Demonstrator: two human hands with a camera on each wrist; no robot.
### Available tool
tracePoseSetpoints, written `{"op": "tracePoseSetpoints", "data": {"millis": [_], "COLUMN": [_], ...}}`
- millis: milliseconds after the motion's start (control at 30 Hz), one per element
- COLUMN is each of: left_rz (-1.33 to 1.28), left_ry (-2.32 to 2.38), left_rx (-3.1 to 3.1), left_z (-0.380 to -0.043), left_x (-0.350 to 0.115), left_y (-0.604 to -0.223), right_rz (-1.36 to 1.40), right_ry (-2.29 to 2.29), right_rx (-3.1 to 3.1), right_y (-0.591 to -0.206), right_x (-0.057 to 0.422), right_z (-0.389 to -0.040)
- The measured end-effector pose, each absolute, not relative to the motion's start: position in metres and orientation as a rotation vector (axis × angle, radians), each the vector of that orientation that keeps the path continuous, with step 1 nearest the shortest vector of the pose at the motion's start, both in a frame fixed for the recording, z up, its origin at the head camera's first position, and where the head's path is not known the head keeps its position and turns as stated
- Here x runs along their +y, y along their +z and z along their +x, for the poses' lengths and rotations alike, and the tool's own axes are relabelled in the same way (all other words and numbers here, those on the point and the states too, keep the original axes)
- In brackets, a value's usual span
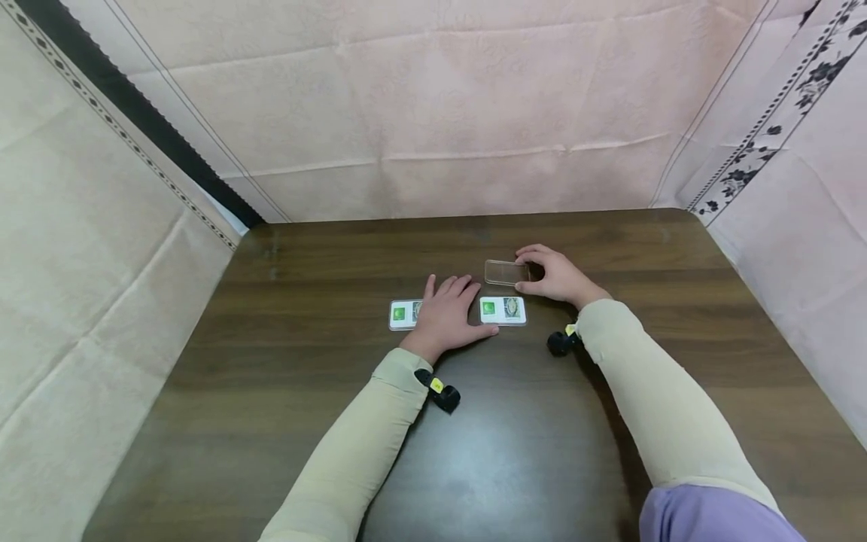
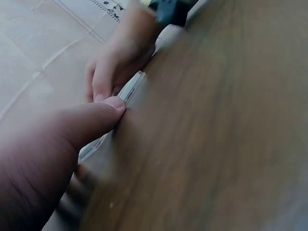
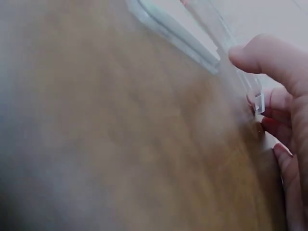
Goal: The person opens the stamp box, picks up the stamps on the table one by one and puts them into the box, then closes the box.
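Observation:
In the head view my right hand (image 1: 558, 277) holds a clear rectangular plastic cover (image 1: 503, 272) by its right end, thumb on the near side and fingers on the far side. Just below the cover, a white card case (image 1: 501, 310) with a green square and a dark picture lies on the table. My left hand (image 1: 448, 312) has its fingers spread, and its thumb reaches the near edge of that case. A second, similar case (image 1: 401, 315) is partly hidden under or behind the left hand. From the right wrist, the thumb (image 3: 257, 55) and fingertips show around the clear cover (image 3: 258, 101).
The brown wooden table (image 1: 305, 391) has its far edge just beyond the hands. Pale cloth sheets (image 1: 433, 113) hang behind it and on both sides. Black wrist cameras sit at the left wrist (image 1: 445, 397) and right wrist (image 1: 561, 343).

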State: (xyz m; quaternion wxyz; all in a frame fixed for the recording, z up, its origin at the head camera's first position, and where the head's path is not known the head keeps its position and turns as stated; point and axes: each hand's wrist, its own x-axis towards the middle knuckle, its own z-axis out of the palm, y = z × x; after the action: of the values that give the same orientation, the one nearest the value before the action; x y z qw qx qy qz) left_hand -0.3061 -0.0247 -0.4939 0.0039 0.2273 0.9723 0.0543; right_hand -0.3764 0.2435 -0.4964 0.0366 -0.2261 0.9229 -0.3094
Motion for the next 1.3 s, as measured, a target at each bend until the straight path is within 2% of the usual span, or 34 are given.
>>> {"op": "tracePoseSetpoints", "data": {"millis": [633,1300], "left_rz": [0.746,0.842], "left_ry": [0.181,0.347], "left_rx": [3.091,3.114], "left_z": [-0.306,-0.304], "left_x": [-0.026,-0.029], "left_y": [-0.496,-0.494], "right_rz": [-0.916,-0.926], "right_ry": [-0.965,-0.892], "right_rx": [2.818,2.864], "right_y": [-0.498,-0.499], "right_x": [0.241,0.232], "right_z": [-0.325,-0.314]}}
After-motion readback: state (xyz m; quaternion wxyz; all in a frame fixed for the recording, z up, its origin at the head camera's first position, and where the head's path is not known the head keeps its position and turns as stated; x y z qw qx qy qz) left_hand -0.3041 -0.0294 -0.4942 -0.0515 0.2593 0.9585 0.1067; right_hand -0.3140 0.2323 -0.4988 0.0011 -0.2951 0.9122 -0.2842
